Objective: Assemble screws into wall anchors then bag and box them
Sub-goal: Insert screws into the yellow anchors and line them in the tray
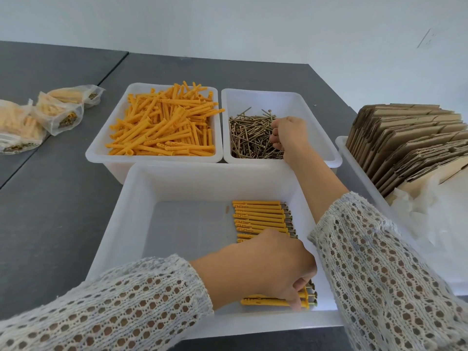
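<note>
Bright orange-yellow plastic wall anchors fill a translucent white plastic bin at upper centre. Dull brass-brown metal screws lie in the white bin to its right. Brown corrugated cardboard sheets stand at right. Pale grey open-knit lace sleeves cross a dark grey tabletop.

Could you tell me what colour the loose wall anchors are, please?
Orange-yellow, the loose wall anchors; clearest in the head view.

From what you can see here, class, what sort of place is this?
Probably a small packing workstation: bins of loose yellow anchors and screws, filled bags, and flat cardboard boxes stacked ready.
</note>
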{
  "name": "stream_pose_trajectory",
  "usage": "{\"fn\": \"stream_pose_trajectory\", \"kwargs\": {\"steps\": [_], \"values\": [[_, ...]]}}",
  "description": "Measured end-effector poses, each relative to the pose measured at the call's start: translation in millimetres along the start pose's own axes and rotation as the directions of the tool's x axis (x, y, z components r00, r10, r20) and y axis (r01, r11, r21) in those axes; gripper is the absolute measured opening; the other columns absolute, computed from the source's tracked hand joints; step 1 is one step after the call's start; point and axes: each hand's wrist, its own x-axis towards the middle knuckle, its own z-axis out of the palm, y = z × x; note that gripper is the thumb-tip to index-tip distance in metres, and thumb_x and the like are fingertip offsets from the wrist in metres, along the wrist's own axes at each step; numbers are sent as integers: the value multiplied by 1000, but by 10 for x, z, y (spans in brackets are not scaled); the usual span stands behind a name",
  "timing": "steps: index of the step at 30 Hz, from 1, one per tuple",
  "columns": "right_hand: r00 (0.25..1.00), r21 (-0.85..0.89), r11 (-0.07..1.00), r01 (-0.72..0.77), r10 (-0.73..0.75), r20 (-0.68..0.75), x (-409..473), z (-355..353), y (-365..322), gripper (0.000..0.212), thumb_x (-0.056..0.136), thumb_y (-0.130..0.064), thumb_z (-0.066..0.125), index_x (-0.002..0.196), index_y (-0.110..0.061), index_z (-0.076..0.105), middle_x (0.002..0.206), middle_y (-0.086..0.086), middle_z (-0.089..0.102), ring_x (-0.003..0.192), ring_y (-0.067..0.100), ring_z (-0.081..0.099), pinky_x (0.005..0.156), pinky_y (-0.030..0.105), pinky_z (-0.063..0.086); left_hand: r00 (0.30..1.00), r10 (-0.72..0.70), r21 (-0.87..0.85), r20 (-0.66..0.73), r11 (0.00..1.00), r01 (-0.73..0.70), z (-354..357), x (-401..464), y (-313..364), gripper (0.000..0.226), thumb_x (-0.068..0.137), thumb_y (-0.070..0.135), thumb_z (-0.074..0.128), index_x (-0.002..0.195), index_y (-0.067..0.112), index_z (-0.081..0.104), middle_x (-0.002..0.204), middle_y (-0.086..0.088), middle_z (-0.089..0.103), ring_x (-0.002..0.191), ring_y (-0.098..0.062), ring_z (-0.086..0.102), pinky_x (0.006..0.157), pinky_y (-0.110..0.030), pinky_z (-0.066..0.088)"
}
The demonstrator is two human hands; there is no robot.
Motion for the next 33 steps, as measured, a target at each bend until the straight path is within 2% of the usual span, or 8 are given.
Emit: {"fn": "stream_pose_trajectory", "kwargs": {"steps": [7, 12, 16, 21, 23, 26, 30, 33], "values": [[999, -60, 997, 40, -41, -5, -11, -1, 22, 22, 94, -4, 39, 92, -6, 61, 75, 7, 52, 72, 21, 48, 61, 29, 42, 997, 37, 140, -69, 990, -27, 61, 61, -5, 24, 87, 43, 71, 84, 22, 59, 76, 10, 60, 73, -12, 55, 61, -29, 40], [981, -396, 897, 195, -185, 63, -18, 18, 72, 21, 89, -6, 41, 70, -11, 50, 66, 1, 43, 58, 15, 38, 52, 25, 37, 990, 75, 211, -118, 976, -49, 78, 51, 15, 29, 85, 48, 72, 80, 22, 58, 69, 12, 53, 62, -4, 43, 53, -25, 30], [965, -732, 645, 221, -37, 259, -31, 94, 82, 12, 87, -19, 44, 83, -12, 52, 90, 10, 48, 89, 32, 46, 75, 38, 43, 990, 74, 227, -122, 973, -45, 77, 48, -2, 32, 85, 49, 72, 79, 21, 57, 74, 8, 57, 69, -11, 49, 55, -26, 33], [951, -826, 488, 282, -28, 309, -53, 125, 78, 28, 91, -25, 48, 115, -13, 56, 126, 15, 51, 121, 39, 46, 104, 51, 40, 991, 84, 220, -102, 974, -60, 66, 52, -35, 35, 87, 51, 68, 76, 21, 55, 72, 8, 56, 69, -11, 50, 56, -27, 35], [940, -806, 505, 310, -35, 339, -52, 125, 81, 11, 90, -22, 48, 93, -13, 53, 102, 12, 55, 104, 34, 51, 88, 42, 46, 989, 89, 221, -116, 973, -62, 68, 56, -37, 37, 90, 53, 63, 77, 20, 55, 72, 7, 57, 69, -13, 52, 58, -28, 39], [931, -765, 556, 325, -45, 363, -41, 123, 86, 27, 89, -14, 49, 66, -15, 35, 64, 1, 40, 61, 19, 38, 53, 29, 31, 972, 101, 240, -211, 970, -49, 11, 62, -62, 37, 96, 49, 55, 78, 17, 55, 69, 4, 55, 65, -17, 50, 60, -31, 44], [934, -727, 601, 332, -104, 340, -30, 97, 104, 34, 87, -5, 47, 59, -14, 30, 57, 1, 33, 50, 16, 28, 47, 26, 24, 899, 76, 291, -432, 955, 59, -252, 20, -162, 31, 101, 41, 46, 87, 18, 60, 65, 9, 43, 63, -16, 45, 60, -31, 36], [939, -722, 610, 326, -124, 320, -30, 104, 106, 33, 83, 0, 47, 58, -14, 29, 57, 2, 31, 50, 16, 28, 45, 26, 23, 769, 8, 252, -639, 947, 199, -453, -78, -314, 25, 101, 43, 45, 87, 25, 56, 67, 13, 46, 69, -12, 48, 58, -28, 30]]}}
